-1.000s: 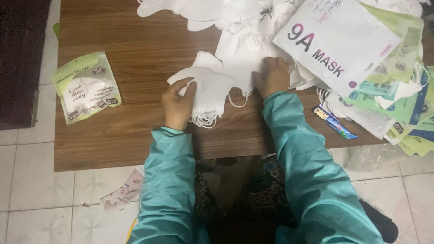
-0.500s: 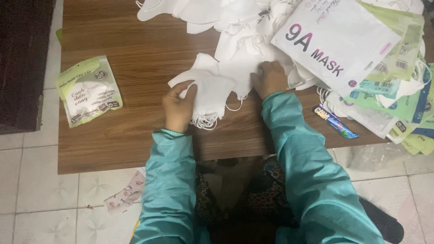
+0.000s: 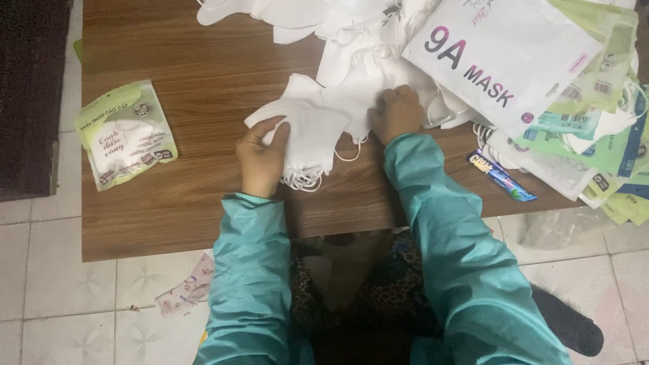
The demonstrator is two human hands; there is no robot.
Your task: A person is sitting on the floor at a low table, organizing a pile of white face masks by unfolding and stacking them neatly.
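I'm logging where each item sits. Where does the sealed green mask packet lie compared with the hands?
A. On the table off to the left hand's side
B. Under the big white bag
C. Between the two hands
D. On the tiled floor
A: the green packet lies alone on the table, beyond the left hand, which holds the mask stack.

Two hands: left [image 3: 262, 157], right [image 3: 397, 113]. One table [image 3: 189, 61]. One green pouch [image 3: 126, 133] lying alone. One large white bag [image 3: 503, 57]. One small blue wrapper [image 3: 501, 177]. White masks [image 3: 318, 125] and green packets [image 3: 595, 145] are heaped, too many to count.
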